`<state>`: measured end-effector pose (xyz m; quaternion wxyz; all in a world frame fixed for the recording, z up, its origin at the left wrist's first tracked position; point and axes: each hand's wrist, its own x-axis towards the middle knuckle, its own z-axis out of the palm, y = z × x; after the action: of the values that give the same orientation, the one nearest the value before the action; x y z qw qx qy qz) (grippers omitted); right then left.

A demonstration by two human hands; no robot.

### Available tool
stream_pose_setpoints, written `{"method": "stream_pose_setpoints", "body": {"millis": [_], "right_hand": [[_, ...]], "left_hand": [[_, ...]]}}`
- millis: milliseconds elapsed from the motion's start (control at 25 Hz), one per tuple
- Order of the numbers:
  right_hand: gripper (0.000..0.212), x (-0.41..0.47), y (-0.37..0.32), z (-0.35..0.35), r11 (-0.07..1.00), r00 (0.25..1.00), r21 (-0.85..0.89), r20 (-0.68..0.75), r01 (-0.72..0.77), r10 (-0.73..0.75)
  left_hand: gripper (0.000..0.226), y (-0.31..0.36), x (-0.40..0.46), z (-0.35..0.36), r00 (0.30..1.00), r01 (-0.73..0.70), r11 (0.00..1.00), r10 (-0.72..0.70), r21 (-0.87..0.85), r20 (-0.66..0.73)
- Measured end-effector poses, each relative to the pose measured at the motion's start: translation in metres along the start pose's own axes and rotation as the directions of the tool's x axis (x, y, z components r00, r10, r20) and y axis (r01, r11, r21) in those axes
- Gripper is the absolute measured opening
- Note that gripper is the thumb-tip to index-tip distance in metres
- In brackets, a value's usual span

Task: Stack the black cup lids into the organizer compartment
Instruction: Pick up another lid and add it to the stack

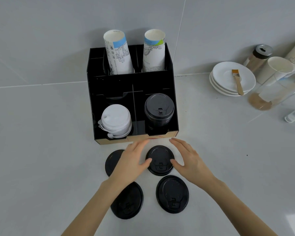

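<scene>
A black organizer stands against the wall, with a stack of black lids in its front right compartment and white lids in the front left one. Several loose black lids lie on the counter in front: one in the middle, one partly under my left hand, one under my left forearm and one at the lower right. My left hand and my right hand flank the middle lid with fingers spread, thumbs touching its edges.
Two stacks of printed paper cups stand in the organizer's back compartments. At the right are stacked white saucers with a small brush, a spice jar, white cups and a glass pitcher.
</scene>
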<state>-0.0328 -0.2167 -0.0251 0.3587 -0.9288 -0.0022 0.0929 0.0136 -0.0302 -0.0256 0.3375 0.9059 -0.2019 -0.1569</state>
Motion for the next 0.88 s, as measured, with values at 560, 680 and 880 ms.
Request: {"method": "stream_pose_setpoints", "body": {"millis": [560,680,880], "right_hand": [[0.056,-0.006,0.009,0.016,0.999,0.994,0.016,0.1,-0.045,0.043],[0.055,-0.008,0.006,0.013,0.998,0.996,0.043,0.083,-0.041,0.037],[0.055,-0.012,-0.001,0.0,0.996,0.999,0.085,0.039,0.003,-0.006]], "left_hand": [[0.064,-0.004,-0.004,0.017,0.98,0.025,0.973,-0.07,0.231,0.188],[0.064,-0.002,-0.006,0.015,0.982,0.028,0.982,-0.062,0.187,0.178],[0.063,0.004,-0.01,0.002,0.993,0.015,0.999,-0.021,0.052,0.113]]}}
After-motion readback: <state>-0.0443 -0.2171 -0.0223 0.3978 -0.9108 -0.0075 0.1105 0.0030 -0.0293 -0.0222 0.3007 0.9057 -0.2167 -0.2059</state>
